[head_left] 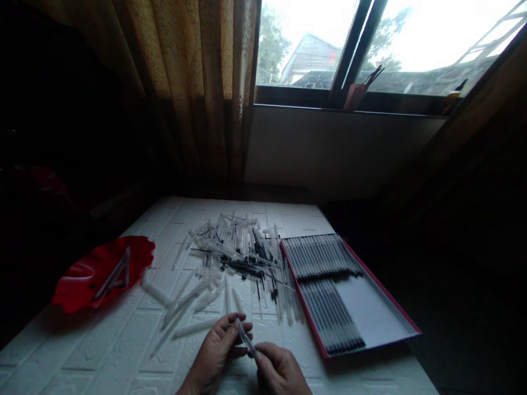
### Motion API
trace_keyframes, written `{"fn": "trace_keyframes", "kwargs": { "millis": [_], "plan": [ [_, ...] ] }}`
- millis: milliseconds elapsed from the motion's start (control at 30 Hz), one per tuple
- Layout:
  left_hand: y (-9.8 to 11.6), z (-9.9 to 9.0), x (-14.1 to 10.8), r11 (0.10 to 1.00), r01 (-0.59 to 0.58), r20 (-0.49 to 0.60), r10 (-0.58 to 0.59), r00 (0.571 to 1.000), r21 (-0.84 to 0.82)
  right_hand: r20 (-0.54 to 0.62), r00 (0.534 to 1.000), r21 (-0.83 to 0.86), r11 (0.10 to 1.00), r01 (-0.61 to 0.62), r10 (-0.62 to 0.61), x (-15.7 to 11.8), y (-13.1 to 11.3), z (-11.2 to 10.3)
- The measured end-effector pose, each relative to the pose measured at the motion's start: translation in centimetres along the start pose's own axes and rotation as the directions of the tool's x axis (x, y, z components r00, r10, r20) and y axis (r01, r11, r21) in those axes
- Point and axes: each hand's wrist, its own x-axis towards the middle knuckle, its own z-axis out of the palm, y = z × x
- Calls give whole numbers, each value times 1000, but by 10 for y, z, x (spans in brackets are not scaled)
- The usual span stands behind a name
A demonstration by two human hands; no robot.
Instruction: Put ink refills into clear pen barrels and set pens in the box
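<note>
White brick-textured tabletop (102,351) beneath a tan curtain (197,82) and a bright window (304,49). Slim clear plastic tube (246,338) just above the table's near part, pinched between left hand (214,351) and right hand (280,370), both grips closed on it. Just ahead, loose heap of clear tubes and thin black rods (236,255); to the left, wavy-edged red dish (82,280); to the right, flat red-rimmed box of neatly rowed pens (303,296).

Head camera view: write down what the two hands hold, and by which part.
The left hand and right hand hold a slim clear pen tube between their fingertips, the left at its far end, the right at its near end.
</note>
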Motion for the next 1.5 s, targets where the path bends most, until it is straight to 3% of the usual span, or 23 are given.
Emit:
{"fn": "trace_keyframes", "kwargs": {
  "millis": [433, 667, 867, 1500],
  "plan": [
    [-7, -6, 1, 996, -11, 19, 9, 1000, 88, 86, 996, -37, 999, -31, 34, -1, -13, -6],
    [-3, -8, 1, 977, -35, 102, 14, 995, 209, 120, 993, -195, 980, 40, -17, -2, -12, -10],
    [-2, -8, 3, 980, -5, 130, -21, 991, 197, 94, 995, -324, 946, -13, 46, -1, -13, -11],
    [-10, -11, 10, 964, -52, 143, 15, 990, 262, 51, 998, -284, 959, -10, 26, 6, -13, -3]
  ]
}}
